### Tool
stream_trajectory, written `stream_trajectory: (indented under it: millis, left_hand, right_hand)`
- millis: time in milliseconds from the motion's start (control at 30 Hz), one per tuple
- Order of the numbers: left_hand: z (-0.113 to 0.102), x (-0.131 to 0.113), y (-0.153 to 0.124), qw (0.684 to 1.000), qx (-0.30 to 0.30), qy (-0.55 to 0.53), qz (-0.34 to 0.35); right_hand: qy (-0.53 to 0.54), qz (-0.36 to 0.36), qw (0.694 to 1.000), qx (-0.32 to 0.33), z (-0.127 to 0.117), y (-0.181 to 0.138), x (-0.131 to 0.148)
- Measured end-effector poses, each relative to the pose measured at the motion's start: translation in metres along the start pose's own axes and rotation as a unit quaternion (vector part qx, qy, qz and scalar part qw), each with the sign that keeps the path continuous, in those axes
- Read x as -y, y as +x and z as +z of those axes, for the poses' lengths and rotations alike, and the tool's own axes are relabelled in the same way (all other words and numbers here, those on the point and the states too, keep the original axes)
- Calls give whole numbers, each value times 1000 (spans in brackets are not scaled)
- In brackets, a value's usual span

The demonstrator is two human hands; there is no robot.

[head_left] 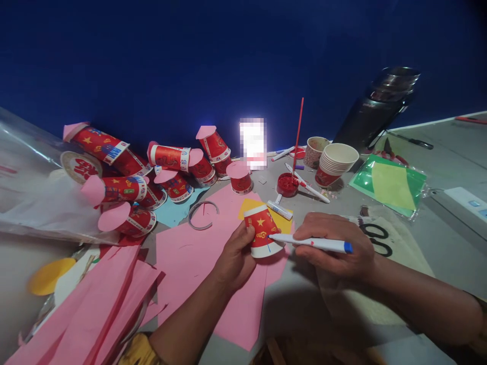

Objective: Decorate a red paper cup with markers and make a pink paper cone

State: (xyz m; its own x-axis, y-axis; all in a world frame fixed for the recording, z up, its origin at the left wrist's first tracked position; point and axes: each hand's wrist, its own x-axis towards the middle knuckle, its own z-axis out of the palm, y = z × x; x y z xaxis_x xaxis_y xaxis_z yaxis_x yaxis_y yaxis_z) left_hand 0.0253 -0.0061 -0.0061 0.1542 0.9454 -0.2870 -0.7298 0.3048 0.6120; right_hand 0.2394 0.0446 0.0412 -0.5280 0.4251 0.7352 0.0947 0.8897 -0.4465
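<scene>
A red paper cup [263, 230] with gold star and cloud patterns is in my left hand [238, 253], tilted, its white rim facing down towards me. The thumb lies across the cup's left side. My right hand [335, 243] grips a white marker pen [315, 242] with a blue end, and its tip touches or nearly touches the cup's wall. A short blue line shows on the cup near the rim. Beneath the cup lie pink paper sheets [213, 284] and a piece of yellow paper [247, 205].
Several red cups with pink paper tops [122, 188] are heaped at the left. Behind my hands stand a pot of red paint [287, 186] with a stick, stacked paper cups [337, 162] and a dark flask [375, 111]. Scissors [380, 238] lie right; a grey tape ring [192, 215] lies left.
</scene>
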Motion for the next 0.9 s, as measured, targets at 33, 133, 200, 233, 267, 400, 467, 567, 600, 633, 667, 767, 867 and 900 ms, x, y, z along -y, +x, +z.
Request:
stream_trajectory:
  millis: [33,133,200,233,267,400,467,567,600,633,667,767,867,900]
  left_hand:
    - [1,0,0,1000,1,-2,0]
    - [2,-1,0,1000,-1,-16,0]
    - [2,-1,0,1000,-15,-25,-3]
    - [1,-1,0,999,-23,-28,-5]
    - [1,-1,0,999,-29,-30,-7]
    - [-1,0,0,999,-14,-28,-15]
    - [-1,0,-1,1000,1,-22,-16]
    - [-1,1,-1,1000,10,-14,-17]
    - [-2,1,-1,1000,12,-13,-17]
    - [-1,1,-1,1000,13,-13,-17]
    - [-1,1,-1,1000,14,-14,-18]
    - [-1,0,-1,999,2,-26,-20]
    - [0,0,-1,999,-29,-38,-25]
    - [1,0,-1,998,-37,-40,-25]
  right_hand:
    - [-2,1,1000,-6,0,0,0]
    - [-17,14,999,-27,-2,2,3]
    - [-26,22,999,-35,-2,3,5]
    - [-28,23,999,-35,-2,3,5]
    - [-27,21,999,-36,-2,3,6]
    - [-18,4,1000,-24,-4,2,4]
    - [-12,9,1000,9,-5,1,3]
    - [-16,25,998,46,-7,0,1]
    - [-18,24,999,44,-7,0,1]
    - [-20,19,999,36,-6,0,1]
    - [-20,13,999,26,-6,0,1]
    - [-25,6,1000,-7,-4,1,4]
    - [-35,10,999,-25,-3,3,7]
    - [-36,11,999,-26,-3,4,7]
